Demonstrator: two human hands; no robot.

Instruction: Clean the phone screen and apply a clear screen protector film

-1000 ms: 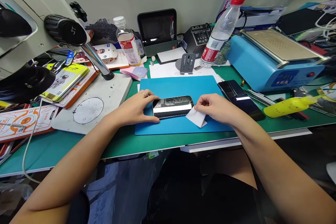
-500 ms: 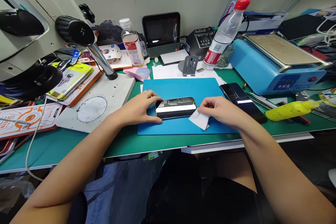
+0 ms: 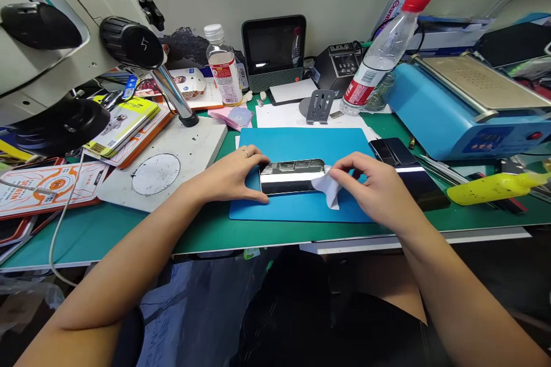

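A smartphone point(image 3: 293, 182) lies flat on the blue mat point(image 3: 301, 136), its glossy dark face reflecting bright bands of light. My left hand point(image 3: 236, 176) grips its left end, thumb at the near edge and fingers at the far edge. Between the thumb and fingers of my right hand point(image 3: 370, 186) is a thin white wipe point(image 3: 330, 190), pinched and hanging in folds. Part of the wipe overlaps the phone's right end. Right of the mat, partly behind my right hand, lies a second dark phone point(image 3: 390, 152).
A microscope stand base point(image 3: 202, 146) fills the left, beside stacked boxes point(image 3: 129, 126). Behind the mat are a metal phone stand point(image 3: 319, 106) and a red-capped bottle point(image 3: 379, 63). A blue heating plate machine point(image 3: 447, 117) and a yellow squeeze bottle point(image 3: 491, 188) are on the right.
My right hand has lifted and turned slightly, bringing the wipe left over the phone's right end. My left hand keeps its hold. The view has shifted a little.
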